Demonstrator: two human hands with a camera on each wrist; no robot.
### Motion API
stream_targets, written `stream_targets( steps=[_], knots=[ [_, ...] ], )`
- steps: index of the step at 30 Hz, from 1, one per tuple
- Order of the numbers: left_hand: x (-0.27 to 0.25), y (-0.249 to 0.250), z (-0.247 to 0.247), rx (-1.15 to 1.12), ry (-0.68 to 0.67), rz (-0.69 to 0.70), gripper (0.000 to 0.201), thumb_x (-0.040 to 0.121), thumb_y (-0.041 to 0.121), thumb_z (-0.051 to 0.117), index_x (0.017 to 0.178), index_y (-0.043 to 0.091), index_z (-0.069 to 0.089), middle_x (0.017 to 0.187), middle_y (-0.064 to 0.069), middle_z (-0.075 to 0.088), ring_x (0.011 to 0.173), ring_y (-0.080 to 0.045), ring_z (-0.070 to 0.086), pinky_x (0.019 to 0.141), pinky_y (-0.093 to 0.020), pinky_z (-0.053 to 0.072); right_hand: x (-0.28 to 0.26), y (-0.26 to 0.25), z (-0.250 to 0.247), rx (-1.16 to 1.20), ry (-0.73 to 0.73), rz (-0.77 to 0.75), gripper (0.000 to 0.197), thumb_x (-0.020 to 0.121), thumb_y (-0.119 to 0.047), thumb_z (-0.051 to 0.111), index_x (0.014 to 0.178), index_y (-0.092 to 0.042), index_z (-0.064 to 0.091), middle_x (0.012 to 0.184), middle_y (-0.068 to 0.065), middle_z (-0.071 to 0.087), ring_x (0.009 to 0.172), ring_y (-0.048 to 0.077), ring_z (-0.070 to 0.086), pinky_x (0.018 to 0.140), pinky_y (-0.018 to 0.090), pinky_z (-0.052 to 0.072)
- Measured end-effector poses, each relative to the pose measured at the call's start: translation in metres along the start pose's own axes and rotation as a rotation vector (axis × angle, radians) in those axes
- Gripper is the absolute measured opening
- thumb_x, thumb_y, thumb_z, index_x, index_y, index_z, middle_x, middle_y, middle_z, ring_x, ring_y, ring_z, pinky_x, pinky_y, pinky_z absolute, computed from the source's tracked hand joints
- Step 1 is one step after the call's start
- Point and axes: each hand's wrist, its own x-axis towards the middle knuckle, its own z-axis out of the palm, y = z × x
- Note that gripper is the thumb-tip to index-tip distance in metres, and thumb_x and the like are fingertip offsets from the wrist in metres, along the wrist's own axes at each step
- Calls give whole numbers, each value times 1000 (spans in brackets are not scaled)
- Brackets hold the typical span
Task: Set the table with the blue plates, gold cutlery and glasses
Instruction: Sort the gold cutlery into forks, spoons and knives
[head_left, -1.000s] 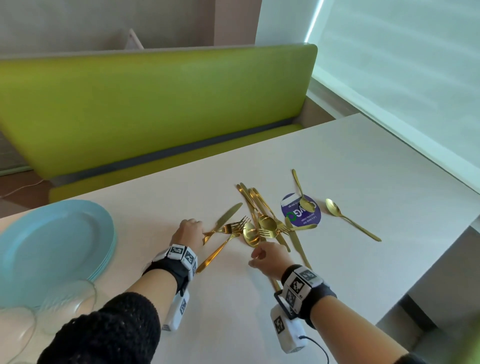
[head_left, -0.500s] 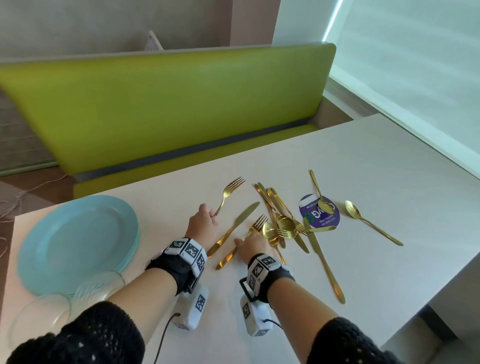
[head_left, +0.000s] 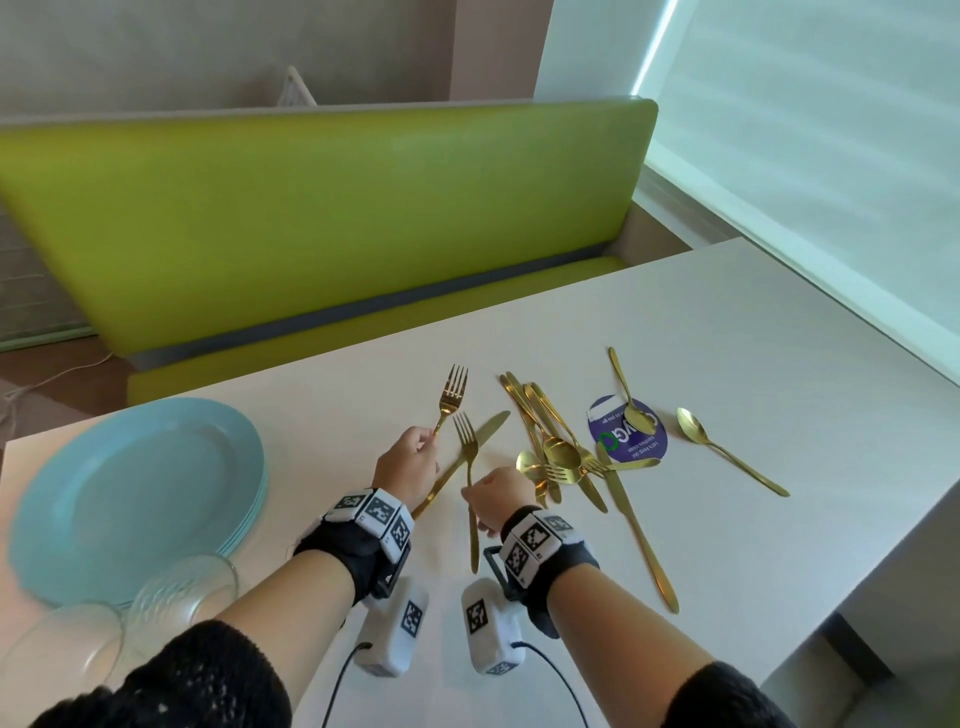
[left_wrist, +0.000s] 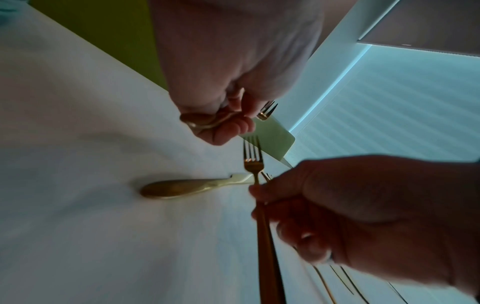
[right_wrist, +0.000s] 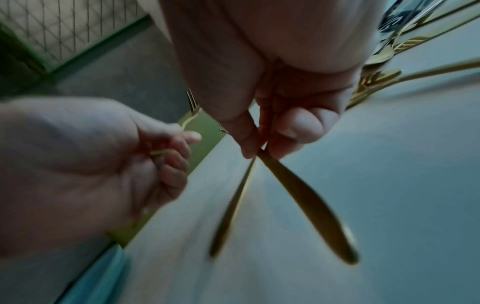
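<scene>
My left hand (head_left: 427, 442) grips the handle of a gold fork (head_left: 451, 391) with its tines pointing away; the left wrist view shows its fingers (left_wrist: 228, 125) curled round that handle. My right hand (head_left: 475, 487) pinches a second gold fork (head_left: 469, 452) at mid-handle, tines up, and the right wrist view shows thumb and finger (right_wrist: 262, 142) on it. Beneath both forks, a gold knife (head_left: 488, 427) lies slanted on the white table (head_left: 727, 338). A stack of blue plates (head_left: 135, 493) sits at the left, with glasses (head_left: 182, 587) in front of it.
A tangled pile of gold cutlery (head_left: 561, 454) lies right of my hands, partly on a purple round sticker (head_left: 636, 441). A lone spoon (head_left: 727, 452) and a long knife (head_left: 641, 540) lie further right. A green bench (head_left: 332, 218) runs behind the table.
My left hand took a fork from the pile and drew it left. My right hand followed from the pile, took hold of a second fork and lifted it, tines up.
</scene>
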Motion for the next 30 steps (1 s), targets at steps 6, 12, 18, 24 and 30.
stream_targets(
  steps=[6,12,18,24,30],
  knots=[
    [-5,8,12,-319,-47,-82,18,98,15,40,92,13,56,85,-7,60,64,-17,58,59,-28,52,-5,-4,-33,504,-54,-101,14,89,-22,62,79,-15,57,75,1,63,54,11,52,49,22,44],
    [-15,24,26,-410,-204,-63,16,96,7,40,92,11,55,88,-11,65,69,-26,64,68,-37,54,-6,1,-42,718,-143,-90,19,89,-17,63,73,-15,53,65,1,58,46,11,46,43,22,37],
    [-18,29,33,-415,-285,-46,25,96,5,33,92,14,57,84,-14,63,71,-27,62,64,-36,53,-7,5,-46,611,-100,-113,22,89,-20,63,70,-18,51,56,-4,54,29,1,44,39,18,32],
    [-13,31,39,-434,-225,-46,29,95,2,31,90,14,57,75,-7,62,59,-17,51,52,-25,40,5,6,-51,463,-13,-155,23,86,-30,66,66,-22,58,64,-3,59,45,9,42,42,22,33],
    [0,36,46,-440,-172,-71,23,101,19,33,89,13,52,72,-4,48,56,-14,40,51,-25,37,20,3,-68,387,-24,-183,19,88,-27,63,70,-20,60,70,-5,60,49,8,43,46,21,36]
  ],
)
